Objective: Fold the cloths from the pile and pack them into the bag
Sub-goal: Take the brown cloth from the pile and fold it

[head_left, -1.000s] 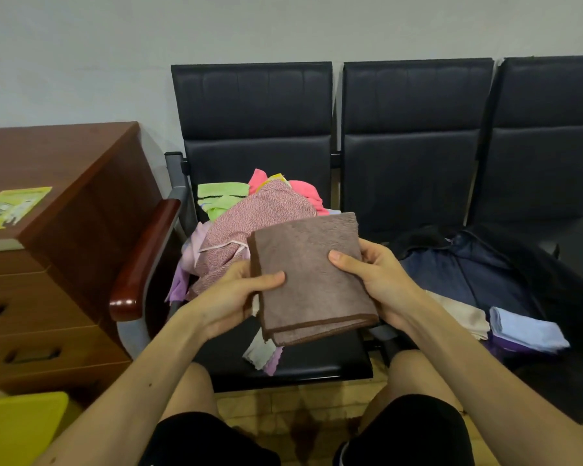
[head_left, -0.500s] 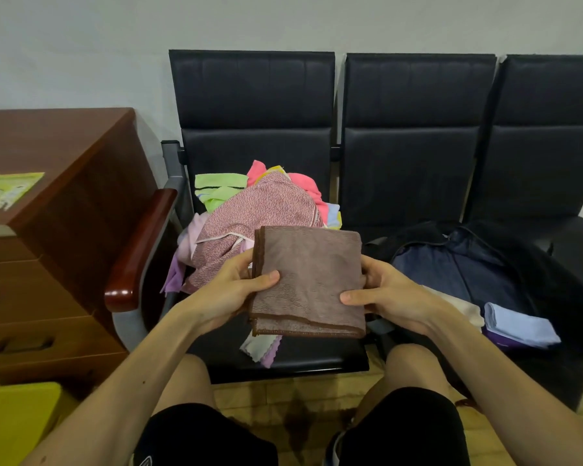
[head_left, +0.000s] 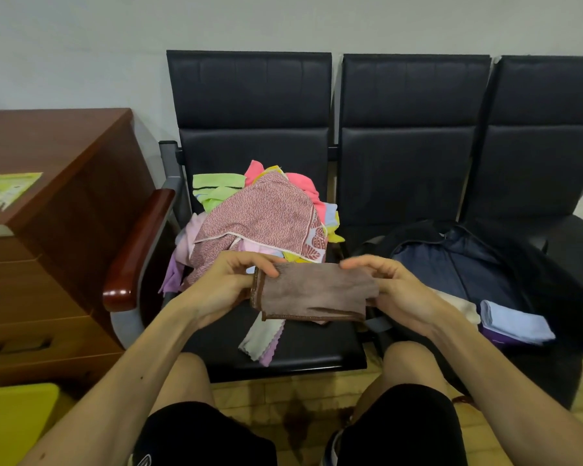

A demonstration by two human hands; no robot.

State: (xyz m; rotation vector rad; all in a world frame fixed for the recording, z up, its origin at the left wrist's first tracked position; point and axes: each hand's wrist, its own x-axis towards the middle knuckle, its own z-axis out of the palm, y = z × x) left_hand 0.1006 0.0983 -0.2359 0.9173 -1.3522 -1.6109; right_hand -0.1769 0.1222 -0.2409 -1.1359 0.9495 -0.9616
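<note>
Just near of the cloth pile (head_left: 260,216), our left hand (head_left: 223,287) and right hand (head_left: 394,290) pinch the folded brown towel (head_left: 313,290), keeping its layers together for the bag (head_left: 485,264) at right.

Both bare forearms reach forward from the lower corners, converging in front of the person's knees. The left hand (head_left: 231,284) is turned palm-inward, thumb on top, pinching the left end of the brown cloth (head_left: 312,292) between thumb and curled fingers (head_left: 266,268). The right hand (head_left: 389,290) mirrors it, gripping the cloth's right end, its index finger stretched forward above the fabric. Both wrists are slightly bent inward.
</note>
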